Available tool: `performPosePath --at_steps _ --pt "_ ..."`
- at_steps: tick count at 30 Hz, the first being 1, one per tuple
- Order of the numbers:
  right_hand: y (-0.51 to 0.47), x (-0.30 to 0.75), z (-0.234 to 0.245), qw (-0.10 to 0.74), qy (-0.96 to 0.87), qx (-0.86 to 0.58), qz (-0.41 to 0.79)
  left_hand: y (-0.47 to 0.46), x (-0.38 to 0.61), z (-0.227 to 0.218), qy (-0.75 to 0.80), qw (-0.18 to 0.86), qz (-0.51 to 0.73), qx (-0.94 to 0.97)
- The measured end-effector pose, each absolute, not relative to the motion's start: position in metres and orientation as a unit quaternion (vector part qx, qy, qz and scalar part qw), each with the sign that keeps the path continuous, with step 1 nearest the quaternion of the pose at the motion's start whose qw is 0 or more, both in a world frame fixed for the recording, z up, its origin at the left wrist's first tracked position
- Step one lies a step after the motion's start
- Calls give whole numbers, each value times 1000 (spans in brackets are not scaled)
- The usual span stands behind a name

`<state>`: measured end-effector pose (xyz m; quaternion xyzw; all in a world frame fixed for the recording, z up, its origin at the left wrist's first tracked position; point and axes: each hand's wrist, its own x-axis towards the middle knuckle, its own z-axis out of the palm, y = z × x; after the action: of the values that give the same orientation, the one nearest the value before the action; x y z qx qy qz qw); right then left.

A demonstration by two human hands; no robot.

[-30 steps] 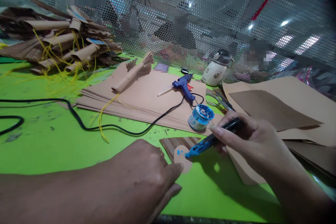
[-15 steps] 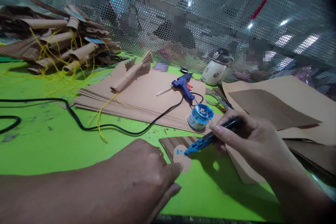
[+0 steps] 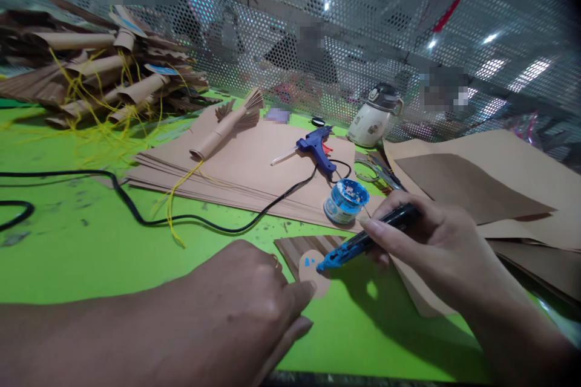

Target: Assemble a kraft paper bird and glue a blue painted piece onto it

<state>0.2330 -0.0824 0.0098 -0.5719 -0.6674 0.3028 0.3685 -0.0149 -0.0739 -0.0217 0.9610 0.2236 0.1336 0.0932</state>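
Note:
A small pale oval paper piece [image 3: 313,287] with blue marks lies over a pleated brown paper fan [image 3: 290,247] on the green tabletop. My left hand [image 3: 254,308] is curled, and one fingertip holds down the oval's lower edge. Between the fingers of my right hand [image 3: 422,242] is a black pen [image 3: 385,227], its lower half coated in blue paint. The pen's tip touches the oval beside the marks. Just behind the pen stands an open jar of blue paint [image 3: 345,202], with paint smeared around its rim.
A blue glue gun [image 3: 315,148] and a rolled paper piece [image 3: 218,136] rest on stacked brown sheets [image 3: 254,175]. A black cord [image 3: 227,230] crosses the table. Paper rolls with yellow strings [image 3: 100,66] pile up left. A white jug [image 3: 372,118] stands by the perforated screen.
The pen tip has shifted very slightly left and down on the oval. My left hand has stayed in place.

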Motion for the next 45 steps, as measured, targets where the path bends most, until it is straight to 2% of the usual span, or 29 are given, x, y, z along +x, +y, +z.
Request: performPosePath --at_steps 45 --pt "-79 235 9 363 -657 -580 316 -73 -14 -21 227 103 129 960"
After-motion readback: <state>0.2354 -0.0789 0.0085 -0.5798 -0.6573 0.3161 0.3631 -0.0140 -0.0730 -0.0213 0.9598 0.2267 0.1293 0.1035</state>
